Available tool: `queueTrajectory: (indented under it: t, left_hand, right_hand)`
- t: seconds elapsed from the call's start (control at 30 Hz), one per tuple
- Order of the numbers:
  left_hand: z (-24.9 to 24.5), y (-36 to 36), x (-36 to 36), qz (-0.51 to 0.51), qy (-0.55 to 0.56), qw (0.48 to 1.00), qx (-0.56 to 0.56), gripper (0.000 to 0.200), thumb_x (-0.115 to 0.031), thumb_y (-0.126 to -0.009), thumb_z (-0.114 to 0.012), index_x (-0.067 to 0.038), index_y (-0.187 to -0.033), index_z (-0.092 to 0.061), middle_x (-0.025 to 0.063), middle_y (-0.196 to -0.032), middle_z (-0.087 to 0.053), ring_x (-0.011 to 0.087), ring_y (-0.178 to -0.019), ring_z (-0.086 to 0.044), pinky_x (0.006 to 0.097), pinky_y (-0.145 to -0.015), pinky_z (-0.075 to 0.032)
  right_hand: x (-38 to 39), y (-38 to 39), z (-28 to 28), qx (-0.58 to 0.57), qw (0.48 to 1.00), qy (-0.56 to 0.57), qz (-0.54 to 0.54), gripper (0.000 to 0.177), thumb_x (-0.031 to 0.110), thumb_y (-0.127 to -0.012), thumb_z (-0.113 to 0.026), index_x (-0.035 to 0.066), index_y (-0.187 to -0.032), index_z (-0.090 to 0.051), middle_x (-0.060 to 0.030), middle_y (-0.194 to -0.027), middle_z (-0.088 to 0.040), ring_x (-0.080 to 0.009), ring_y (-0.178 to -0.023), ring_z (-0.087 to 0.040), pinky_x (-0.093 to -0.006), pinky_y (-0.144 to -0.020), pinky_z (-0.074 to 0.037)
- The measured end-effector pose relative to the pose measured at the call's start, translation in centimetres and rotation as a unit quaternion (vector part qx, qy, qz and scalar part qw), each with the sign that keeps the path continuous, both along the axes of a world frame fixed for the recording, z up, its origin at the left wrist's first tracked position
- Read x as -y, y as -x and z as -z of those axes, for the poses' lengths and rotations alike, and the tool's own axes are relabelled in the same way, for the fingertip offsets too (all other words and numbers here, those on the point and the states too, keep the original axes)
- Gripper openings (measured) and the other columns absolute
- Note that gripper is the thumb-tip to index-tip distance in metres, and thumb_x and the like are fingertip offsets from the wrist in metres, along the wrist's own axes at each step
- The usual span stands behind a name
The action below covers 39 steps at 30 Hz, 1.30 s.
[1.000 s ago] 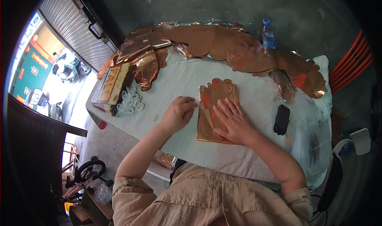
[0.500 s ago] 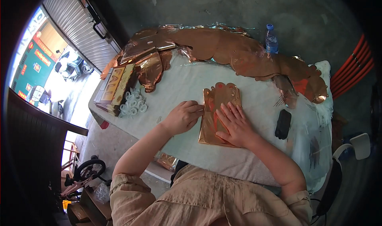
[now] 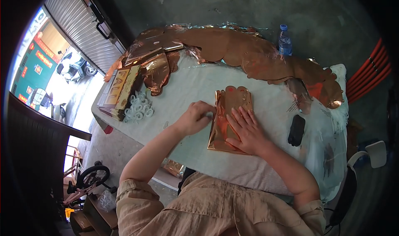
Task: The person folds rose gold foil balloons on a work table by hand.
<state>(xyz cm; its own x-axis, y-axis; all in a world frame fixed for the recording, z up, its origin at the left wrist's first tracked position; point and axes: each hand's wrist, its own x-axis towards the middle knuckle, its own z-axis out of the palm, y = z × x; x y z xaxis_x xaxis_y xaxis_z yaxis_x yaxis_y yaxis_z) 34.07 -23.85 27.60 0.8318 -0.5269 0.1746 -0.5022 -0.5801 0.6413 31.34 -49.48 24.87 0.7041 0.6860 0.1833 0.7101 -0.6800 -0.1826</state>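
Note:
A shiny folded copper foil, shaped like a flat, deflated foil balloon with a scalloped top edge, lies on the cloth-covered table. My right hand rests flat across its right half, fingers spread. At its left edge is my left hand, with curled fingers and the fingertips pinched at the rim of the foil. The foil's left side looks slightly raised there. My left fingertips are partly hidden.
Large copper foil pieces line the table's far edge, with a water bottle behind them. To the left are printed packets and white rings. On the right sit a black case and clear plastic.
My left hand has shifted slightly up and right along the foil's left edge, and that edge has moved inward. My right hand stays pressed on the foil.

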Motion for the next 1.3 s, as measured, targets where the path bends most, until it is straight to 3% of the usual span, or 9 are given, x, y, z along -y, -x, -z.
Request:
queueTrajectory:
  t: [0.03, 0.13, 0.33, 0.53, 0.67, 0.77, 0.97, 1.03, 1.3]
  left_hand:
    - [-0.2, -0.1, 0.2, -0.053, 0.042, 0.991, -0.111, 0.028, -0.004, -0.077, -0.060, -0.001, -0.104, -0.058, 0.0101, -0.102, -0.063, 0.0195, -0.091, -0.061, 0.0323, -0.081, -0.049]
    - [0.8, -0.1, 1.7, -0.156, 0.161, 0.954, -0.200, 0.033, -0.005, -0.076, -0.066, 0.000, -0.106, -0.054, 0.0070, -0.094, -0.063, 0.0123, -0.080, -0.059, 0.0261, -0.072, -0.049]
    - [0.3, 0.4, 2.8, -0.198, 0.077, 0.967, -0.140, 0.039, -0.003, -0.073, -0.071, 0.001, -0.107, -0.051, 0.0049, -0.089, -0.060, 0.0106, -0.079, -0.057, 0.0252, -0.073, -0.049]
    - [1.4, 0.6, 2.9, -0.196, 0.109, 0.973, -0.058, 0.037, -0.002, -0.074, -0.070, -0.001, -0.105, -0.051, 0.0052, -0.089, -0.059, 0.0133, -0.078, -0.055, 0.0268, -0.072, -0.047]
    - [1.5, 0.5, 2.9, -0.208, 0.123, 0.967, -0.079, 0.035, -0.003, -0.074, -0.070, -0.002, -0.104, -0.051, 0.0060, -0.087, -0.057, 0.0160, -0.077, -0.054, 0.0278, -0.073, -0.047]
    - [1.3, 0.4, 3.0, -0.218, 0.101, 0.969, -0.058, 0.034, -0.007, -0.074, -0.071, -0.002, -0.102, -0.052, 0.0085, -0.087, -0.058, 0.0218, -0.079, -0.057, 0.0315, -0.074, -0.048]
    - [1.0, -1.2, 2.6, -0.253, -0.092, 0.963, 0.010, 0.034, -0.022, -0.074, -0.071, -0.002, -0.097, -0.059, 0.0152, -0.095, -0.063, 0.0334, -0.087, -0.062, 0.0392, -0.078, -0.050]
    - [1.0, -2.2, 2.7, -0.257, -0.131, 0.957, -0.034, 0.033, -0.032, -0.077, -0.065, -0.003, -0.094, -0.063, 0.0155, -0.091, -0.065, 0.0337, -0.088, -0.063, 0.0416, -0.079, -0.052]
    - [-0.7, -5.5, 2.9, -0.215, -0.200, 0.934, -0.205, 0.034, -0.034, -0.072, -0.067, -0.003, -0.084, -0.070, 0.0146, -0.085, -0.069, 0.0286, -0.083, -0.068, 0.0388, -0.075, -0.053]
  right_hand:
    - [0.0, 0.0, 0.0, -0.001, 1.000, 0.000, 0.000, 0.076, 0.055, -0.088, -0.051, 0.009, -0.146, -0.032, -0.0165, -0.152, -0.026, -0.0339, -0.143, -0.019, -0.0472, -0.116, -0.010]
    - [0.0, 0.0, 0.1, 0.012, 1.000, -0.001, -0.002, 0.076, 0.054, -0.088, -0.051, 0.009, -0.146, -0.031, -0.0167, -0.152, -0.025, -0.0343, -0.143, -0.019, -0.0474, -0.116, -0.010]
    - [0.0, -0.1, 0.1, 0.009, 1.000, -0.002, -0.005, 0.076, 0.054, -0.088, -0.052, 0.008, -0.145, -0.032, -0.0170, -0.152, -0.025, -0.0347, -0.142, -0.019, -0.0477, -0.116, -0.011]
    - [0.0, -0.1, 0.4, 0.019, 1.000, -0.007, -0.007, 0.075, 0.053, -0.088, -0.051, 0.007, -0.144, -0.034, -0.0177, -0.153, -0.024, -0.0347, -0.142, -0.019, -0.0475, -0.116, -0.010]
    - [0.0, -0.1, 0.3, 0.007, 1.000, -0.005, -0.005, 0.074, 0.054, -0.089, -0.050, 0.008, -0.144, -0.034, -0.0174, -0.153, -0.024, -0.0346, -0.143, -0.018, -0.0473, -0.116, -0.010]
    - [0.0, -0.1, 0.5, 0.007, 1.000, -0.005, -0.005, 0.074, 0.054, -0.089, -0.050, 0.008, -0.145, -0.034, -0.0172, -0.153, -0.024, -0.0345, -0.143, -0.018, -0.0472, -0.116, -0.010]
    - [0.0, 0.0, 0.6, 0.007, 1.000, -0.005, -0.004, 0.075, 0.054, -0.088, -0.050, 0.009, -0.145, -0.033, -0.0168, -0.153, -0.024, -0.0342, -0.143, -0.017, -0.0477, -0.116, -0.009]
    - [0.0, -0.1, 0.5, -0.003, 1.000, -0.002, -0.001, 0.075, 0.055, -0.088, -0.050, 0.009, -0.146, -0.032, -0.0166, -0.153, -0.025, -0.0342, -0.143, -0.017, -0.0479, -0.116, -0.009]
    - [-0.2, -0.2, 0.4, -0.004, 1.000, 0.022, 0.004, 0.077, 0.055, -0.088, -0.049, 0.008, -0.147, -0.029, -0.0174, -0.153, -0.024, -0.0352, -0.143, -0.016, -0.0479, -0.116, -0.008]
